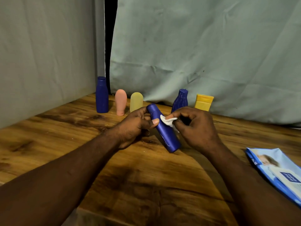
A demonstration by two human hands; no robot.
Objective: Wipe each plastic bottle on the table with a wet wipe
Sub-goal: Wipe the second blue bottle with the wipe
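My left hand [136, 126] grips a dark blue plastic bottle [166, 134] near its cap end and holds it tilted, its base low toward me just above the wooden table [68, 132]. My right hand [195, 126] pinches a small white wet wipe [167, 121] against the upper side of that bottle. Behind stand a tall blue bottle [102, 95], a pink bottle [120, 101], a pale yellow bottle [136, 101], a ribbed blue bottle [180, 99] and a yellow bottle [203, 102].
A light blue pack of wet wipes [276, 173] lies flat at the table's right edge. Grey-green cloth [195, 46] hangs behind and to the left of the table, close behind the row of bottles.
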